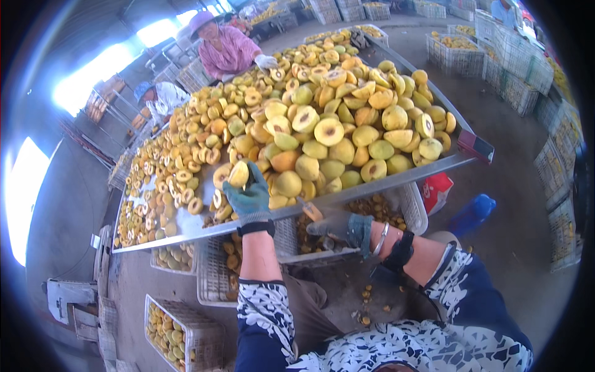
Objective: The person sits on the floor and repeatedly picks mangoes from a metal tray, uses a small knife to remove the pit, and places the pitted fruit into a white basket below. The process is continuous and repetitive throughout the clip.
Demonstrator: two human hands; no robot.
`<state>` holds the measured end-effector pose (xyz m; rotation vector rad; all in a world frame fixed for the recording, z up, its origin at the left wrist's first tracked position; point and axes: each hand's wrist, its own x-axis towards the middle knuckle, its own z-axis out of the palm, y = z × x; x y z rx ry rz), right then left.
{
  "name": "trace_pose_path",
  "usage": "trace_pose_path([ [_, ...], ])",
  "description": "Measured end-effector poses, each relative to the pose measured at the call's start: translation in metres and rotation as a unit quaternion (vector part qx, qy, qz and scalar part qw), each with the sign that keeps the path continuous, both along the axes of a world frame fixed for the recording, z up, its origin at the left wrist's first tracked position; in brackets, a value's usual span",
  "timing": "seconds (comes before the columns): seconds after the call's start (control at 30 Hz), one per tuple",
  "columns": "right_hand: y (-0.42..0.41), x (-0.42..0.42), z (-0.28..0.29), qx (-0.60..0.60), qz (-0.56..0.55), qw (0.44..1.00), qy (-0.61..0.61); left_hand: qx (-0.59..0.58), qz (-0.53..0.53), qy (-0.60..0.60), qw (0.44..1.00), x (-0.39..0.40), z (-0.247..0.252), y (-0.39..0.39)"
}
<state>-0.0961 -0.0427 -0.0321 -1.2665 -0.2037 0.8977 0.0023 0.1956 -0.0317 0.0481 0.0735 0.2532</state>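
Note:
My left hand (250,195), in a green work glove, grips a yellow peach half (238,174) just above the near edge of a metal-rimmed table (367,189). Beside that piece, other halves lie cut side up. My right hand (337,228), in a blurred grey-green glove, holds a small pitting tool or knife (313,210) by its orange handle. Its tip points up toward the table rim. A heap of halved yellow peaches (329,132) covers the tabletop in front of me, several with brown stones or pit hollows showing.
Under the table edge sits a white plastic crate (415,209) with brown pieces inside. Another fruit-filled crate (204,332) stands on the floor at lower left. A blue bottle (474,214) is at right. Two people work across the table, one with a gloved hand (266,62) at the fruit.

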Motion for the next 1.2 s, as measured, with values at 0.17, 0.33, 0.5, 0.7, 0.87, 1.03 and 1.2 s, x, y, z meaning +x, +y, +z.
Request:
trace_pose_path([
  [0.17,-0.008,-0.002,0.006,-0.011,0.003,1.0,-0.017,0.023,-0.004,-0.01,1.0,0.006,-0.005,-0.001],
  [0.33,-0.007,-0.004,0.012,-0.032,-0.024,0.999,0.003,0.051,0.034,-0.004,0.998,0.008,-0.007,-0.003],
  [0.5,-0.007,-0.004,0.009,-0.03,-0.031,0.999,-0.002,0.085,0.021,-0.011,0.996,0.007,-0.011,-0.007],
  [0.7,-0.003,0.001,-0.001,-0.062,-0.044,0.997,-0.003,0.095,0.039,0.025,0.994,0.007,-0.007,-0.003],
  [0.87,0.003,0.002,-0.004,-0.068,-0.075,0.995,-0.006,0.11,-0.038,0.01,0.993,-0.009,0.004,-0.016],
  [1.03,-0.002,0.0,0.002,-0.085,-0.11,0.989,-0.053,0.222,-0.045,-0.036,0.973,-0.031,0.01,-0.055],
  [1.2,-0.009,-0.004,0.006,-0.137,-0.173,0.94,-0.26,0.76,0.305,-0.129,0.56,-0.045,0.01,-0.1],
])
